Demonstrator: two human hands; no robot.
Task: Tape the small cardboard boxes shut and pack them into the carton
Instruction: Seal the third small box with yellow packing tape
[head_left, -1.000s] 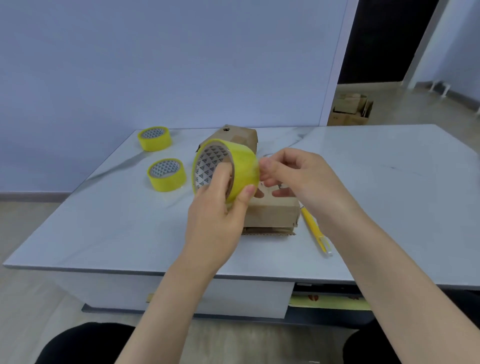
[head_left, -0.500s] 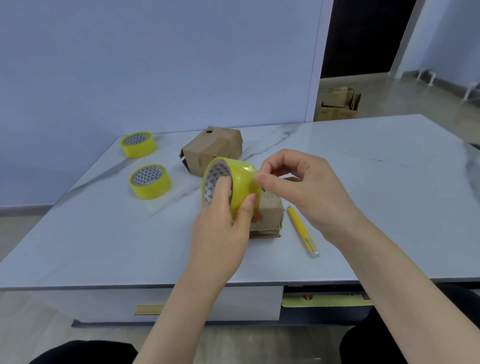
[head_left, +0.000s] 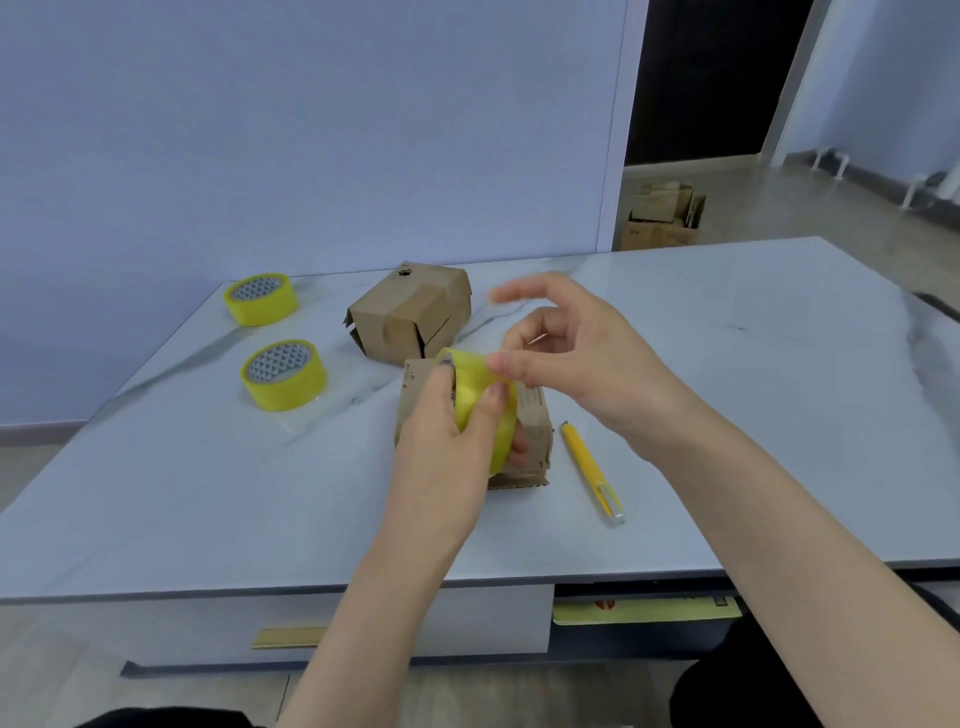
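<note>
Item 1. Left hand (head_left: 447, 457): lower centre of frame, forearm entering from the bottom edge. Its fingers and thumb wrap round a yellow tape roll (head_left: 470, 389), which stands on edge just above the near box.

Item 2. Right hand (head_left: 587, 358): centre of frame, right of the held roll, forearm running to the lower right corner. The thumb tip touches the top of the roll. One finger is raised and motion-blurred, and the others are curled inward. It cannot be told whether the hand pinches the tape end.

Item 3. Near small cardboard box (head_left: 537, 415): centre of frame, on the table (head_left: 727, 389), largely hidden behind both hands. A loose flap edge shows at its lower right.

Item 4. Far small cardboard box (head_left: 415, 317): above and left of the near box and just apart from it. It is tilted, with its flaps gaping at the lower left side.

Item 5. Spare yellow tape rolls, two, both lying flat in the left part of the frame. One (head_left: 284, 375) is left of the boxes; the other (head_left: 261, 299) lies further back, near the table's far corner.

Item 6. Yellow pen-shaped tool (head_left: 592, 470): just right of the near box, lying diagonally, its clear tip toward the lower right.

Item 7. Pile of cardboard boxes (head_left: 662, 215): upper right, on the floor beyond the table, beside a dark doorway.
</note>
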